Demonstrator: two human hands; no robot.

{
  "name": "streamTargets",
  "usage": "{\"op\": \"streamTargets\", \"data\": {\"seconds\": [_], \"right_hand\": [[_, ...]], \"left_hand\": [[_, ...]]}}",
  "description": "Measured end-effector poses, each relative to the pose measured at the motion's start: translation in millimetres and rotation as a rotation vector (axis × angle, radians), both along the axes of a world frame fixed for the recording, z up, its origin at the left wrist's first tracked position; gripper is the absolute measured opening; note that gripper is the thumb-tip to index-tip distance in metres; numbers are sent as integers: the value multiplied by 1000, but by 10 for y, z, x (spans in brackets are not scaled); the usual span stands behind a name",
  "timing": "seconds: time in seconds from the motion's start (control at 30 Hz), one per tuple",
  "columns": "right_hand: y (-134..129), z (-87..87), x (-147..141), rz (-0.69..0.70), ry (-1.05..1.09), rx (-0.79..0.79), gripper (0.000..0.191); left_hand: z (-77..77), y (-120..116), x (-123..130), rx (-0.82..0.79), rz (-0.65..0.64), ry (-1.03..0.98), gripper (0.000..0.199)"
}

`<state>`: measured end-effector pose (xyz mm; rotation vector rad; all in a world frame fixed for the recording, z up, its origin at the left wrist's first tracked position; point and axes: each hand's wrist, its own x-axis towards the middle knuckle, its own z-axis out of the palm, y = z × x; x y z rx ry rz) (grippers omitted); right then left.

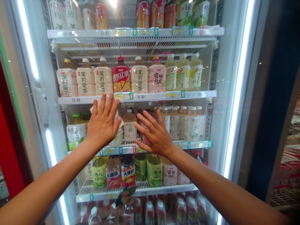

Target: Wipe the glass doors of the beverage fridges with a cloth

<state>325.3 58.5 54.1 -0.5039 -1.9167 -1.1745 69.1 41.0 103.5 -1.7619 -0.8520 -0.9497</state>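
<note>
My left hand [103, 122] and my right hand [154, 132] lie flat, fingers spread, on the glass door of a drinks cooler [222, 78]. Behind the left palm is a white crumpled material [118, 137], perhaps a cloth; I cannot tell which side of the glass it is on. Behind my left hand stands a bottle of green tea [76, 134]. A pale bottle of tea [130, 128] stands between my hands, and several bottles [187, 125] stand behind my right fingers. Neither hand grips anything I can see.
White wire shelves with price strips [140, 97] hold rows of bottled teas, including a red iced tea bottle [121, 75]. Lit strips run down both sides of the door. A dark door frame [262, 93] stands to the right, with store shelving beyond it.
</note>
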Motion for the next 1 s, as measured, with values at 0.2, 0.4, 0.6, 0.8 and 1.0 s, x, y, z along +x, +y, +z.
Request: {"op": "streamTargets", "data": {"seconds": [0.2,0.4,0.6,0.8,1.0], "right_hand": [[-2,-2,-14,37,0,13,66],[-8,3,-16,29,-1,29,65],[-6,14,-17,19,-5,37,56],[14,-2,-31,42,-3,55,57],[26,22,-24,46,-1,87,55]], "left_hand": [[-1181,-235,-179,-41,61,431,69],[27,-41,-57,20,43,75,78],[-839,-136,12,-18,60,222,78],[-742,-168,-136,4,109,332,73],[-272,-42,17,72,113,126,76]]}}
